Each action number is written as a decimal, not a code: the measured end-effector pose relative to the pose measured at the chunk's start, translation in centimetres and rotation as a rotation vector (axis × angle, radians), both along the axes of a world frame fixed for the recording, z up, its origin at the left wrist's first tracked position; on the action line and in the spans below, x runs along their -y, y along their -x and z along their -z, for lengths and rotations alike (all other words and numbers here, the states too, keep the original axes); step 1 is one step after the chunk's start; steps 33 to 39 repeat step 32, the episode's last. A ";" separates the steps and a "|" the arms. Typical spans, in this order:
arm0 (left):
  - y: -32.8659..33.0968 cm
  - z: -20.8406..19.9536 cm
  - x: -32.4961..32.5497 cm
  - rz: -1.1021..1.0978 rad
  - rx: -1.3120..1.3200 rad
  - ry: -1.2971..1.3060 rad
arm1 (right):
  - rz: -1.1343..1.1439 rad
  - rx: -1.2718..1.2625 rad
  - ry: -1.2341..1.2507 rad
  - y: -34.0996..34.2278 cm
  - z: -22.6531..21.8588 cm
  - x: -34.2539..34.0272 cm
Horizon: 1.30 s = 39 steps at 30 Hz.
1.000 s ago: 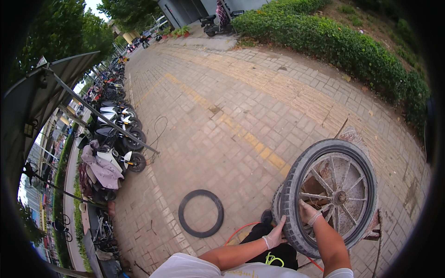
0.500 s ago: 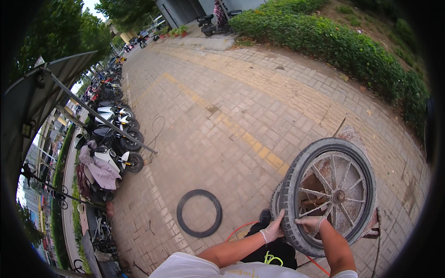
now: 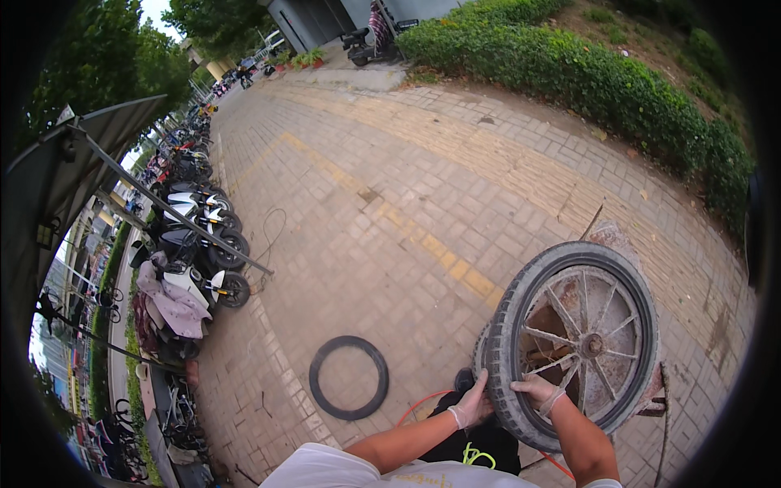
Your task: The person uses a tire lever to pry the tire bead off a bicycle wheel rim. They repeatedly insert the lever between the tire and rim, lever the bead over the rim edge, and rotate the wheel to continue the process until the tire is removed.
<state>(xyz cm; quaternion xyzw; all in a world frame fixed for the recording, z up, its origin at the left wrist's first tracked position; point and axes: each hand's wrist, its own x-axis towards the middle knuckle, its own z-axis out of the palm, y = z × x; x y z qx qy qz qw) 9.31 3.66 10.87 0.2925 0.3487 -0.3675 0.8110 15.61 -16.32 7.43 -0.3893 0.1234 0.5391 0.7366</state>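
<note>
A spoked wheel (image 3: 592,346) with a worn black tyre (image 3: 510,325) stands tilted before me at the lower right, its light-coloured spokes dusty. Both hands wear thin see-through gloves. My left hand (image 3: 473,404) is against the tyre's left side, its fingers partly hidden behind the tread. On the near part of the same tyre, my right hand (image 3: 537,394) is closed, its thumb and fingers pressing at the sidewall and tread edge. Another tyre edge (image 3: 482,351) shows just behind the wheel. Behind and under it is a rusty, stained surface (image 3: 617,237).
A loose black tyre (image 3: 315,378) lies flat on the paving left of me. A red hose (image 3: 419,404) runs by my legs. Parked scooters (image 3: 191,281) and a slanting canopy pole (image 3: 179,207) line the left. A green hedge (image 3: 569,89) borders the far right.
My right hand has shifted left across the tyre, from the rim side toward the tread. My left hand has moved only slightly, staying against the tyre. The wheel looks nearly unmoved.
</note>
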 end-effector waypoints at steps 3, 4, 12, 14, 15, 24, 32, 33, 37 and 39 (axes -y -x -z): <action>4.0 2.1 1.4 0.108 -0.102 -0.015 | 0.064 -0.008 0.061 -0.5 -1.4 -1.0; 5.2 2.5 2.3 0.094 -0.113 0.046 | 0.094 0.002 0.021 -0.9 -1.8 -1.3; 3.1 1.9 2.5 0.022 -0.064 -0.053 | 0.179 -0.090 -0.102 -3.8 -0.8 -2.7; 2.6 1.3 2.2 0.040 -0.059 -0.082 | 0.184 -0.044 -0.148 -4.4 -0.3 -2.8; 2.6 1.1 2.1 0.053 -0.049 -0.093 | 0.198 -0.019 -0.140 -4.5 -0.1 -2.9; 2.5 0.6 3.0 0.082 -0.071 -0.085 | 0.058 0.039 -0.216 -4.9 0.4 -1.9; 2.1 1.4 2.4 0.110 -0.053 -0.059 | -0.248 -0.120 -0.150 -1.9 -0.1 1.4; 2.1 1.4 2.4 0.110 -0.053 -0.059 | -0.248 -0.120 -0.150 -1.9 -0.1 1.4; 2.1 1.4 2.4 0.110 -0.053 -0.059 | -0.248 -0.120 -0.150 -1.9 -0.1 1.4; 2.1 1.4 2.4 0.110 -0.053 -0.059 | -0.248 -0.120 -0.150 -1.9 -0.1 1.4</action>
